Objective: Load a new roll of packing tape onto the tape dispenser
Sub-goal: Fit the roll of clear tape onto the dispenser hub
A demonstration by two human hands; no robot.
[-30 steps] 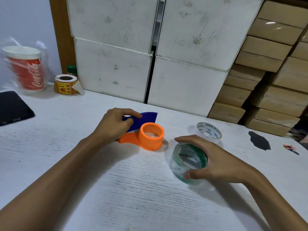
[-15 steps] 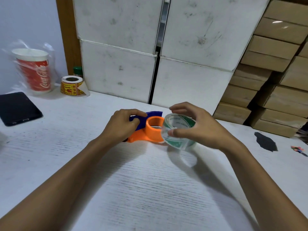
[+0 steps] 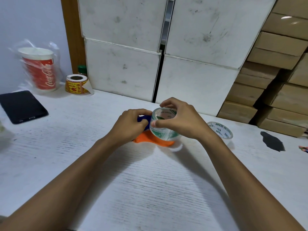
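An orange tape dispenser point(image 3: 148, 138) with a blue blade guard lies on the white table point(image 3: 150, 180) at the middle. My left hand point(image 3: 131, 125) grips its handle end and covers most of the blue part. My right hand point(image 3: 180, 120) holds a clear roll of packing tape point(image 3: 162, 126) with green print, thumb and fingers around its rim. The roll sits tilted over the dispenser's orange hub, which it hides. Whether the roll is fully seated I cannot tell.
A spent tape core point(image 3: 220, 130) printed "MADE IN CHINA" lies right of my hands. A black phone point(image 3: 22, 106), a bagged red cup point(image 3: 40, 70) and a yellow label roll point(image 3: 76, 84) stand far left. White boxes point(image 3: 125, 69) and cardboard boxes point(image 3: 275, 90) line the back.
My right hand lifted the clear roll off the table, carried it left, and brought it down over the orange hub. My left hand stayed on the dispenser.
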